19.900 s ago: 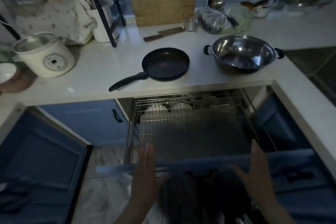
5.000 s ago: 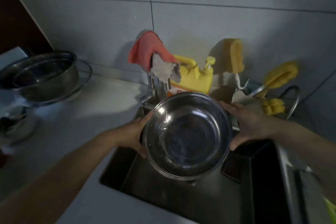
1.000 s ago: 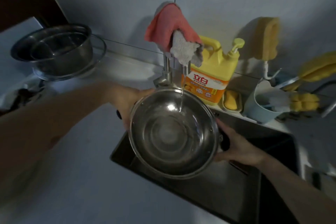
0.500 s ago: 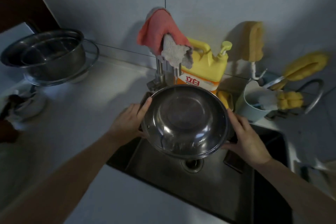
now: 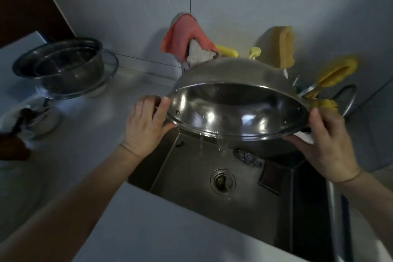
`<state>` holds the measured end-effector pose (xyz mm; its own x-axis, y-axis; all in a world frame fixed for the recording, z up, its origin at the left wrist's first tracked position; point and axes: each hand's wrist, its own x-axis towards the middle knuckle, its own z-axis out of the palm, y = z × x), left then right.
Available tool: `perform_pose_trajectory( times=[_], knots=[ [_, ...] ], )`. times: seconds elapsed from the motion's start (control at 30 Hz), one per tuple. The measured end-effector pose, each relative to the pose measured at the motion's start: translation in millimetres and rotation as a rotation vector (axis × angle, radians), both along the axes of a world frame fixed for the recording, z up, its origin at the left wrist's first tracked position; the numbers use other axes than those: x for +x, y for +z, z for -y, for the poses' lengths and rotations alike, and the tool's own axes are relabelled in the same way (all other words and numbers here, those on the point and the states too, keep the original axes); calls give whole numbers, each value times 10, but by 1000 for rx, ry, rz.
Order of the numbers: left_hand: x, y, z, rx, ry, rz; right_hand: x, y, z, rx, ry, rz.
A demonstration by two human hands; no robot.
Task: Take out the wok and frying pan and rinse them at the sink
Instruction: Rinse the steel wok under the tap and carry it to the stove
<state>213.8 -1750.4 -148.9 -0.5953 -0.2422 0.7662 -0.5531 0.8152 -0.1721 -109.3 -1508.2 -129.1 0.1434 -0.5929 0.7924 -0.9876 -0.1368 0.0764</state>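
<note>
- Here, in the head view, the wok (image 5: 238, 110) sits centre frame, tipped steeply toward the camera above the sink (image 5: 212, 204), its rim low on the near side and its bottom turned toward the wall.
- The left hand (image 5: 146, 125) is clenched on the wok's left rim, thumb over the edge; the right hand (image 5: 325, 144) grasps the right rim, where the side handle seems to be, though the fingers hide it.
- A thin stream of water (image 5: 222, 144) falls from the lowest point of the rim into the basin, just above the drain (image 5: 222, 179).
- The frying pan is nowhere in this view, so its rinse looks yet to come.
- Risk: wet steel gripped only at the edges could slip and drop into the sink; tipping further could knock the pink cloth (image 5: 182, 36) draped just behind it at upper centre, or splash onto the counter (image 5: 89, 134) at the left.
- Compared with half a second ago, the wok has swung from nearly level to steeply tilted, hiding the yellow soap bottle behind it, and water now pours out where none was spilling.
</note>
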Motion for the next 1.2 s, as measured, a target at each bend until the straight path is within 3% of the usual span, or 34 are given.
perform_pose_trajectory(
  times=[0.23, 0.4, 0.53, 0.7, 1.2],
  knots=[
    [-1, 250, -28, -50, 48, -54, -23, 225, 26, -19, 16, -21],
    [130, -246, -23, 67, 15, 18, 56, -137, 38, 55, 24, 36],
    [284, -771, -126, 179, 19, 112, 192, -651, 15, 232, -11, 107],
    [414, -1040, 24, 289, 83, 196, 215, -971, 310, 347, 15, 182],
    [221, -1142, 545, 229, 79, 131, -33, -923, 1041, 407, 88, 183]
  ],
)
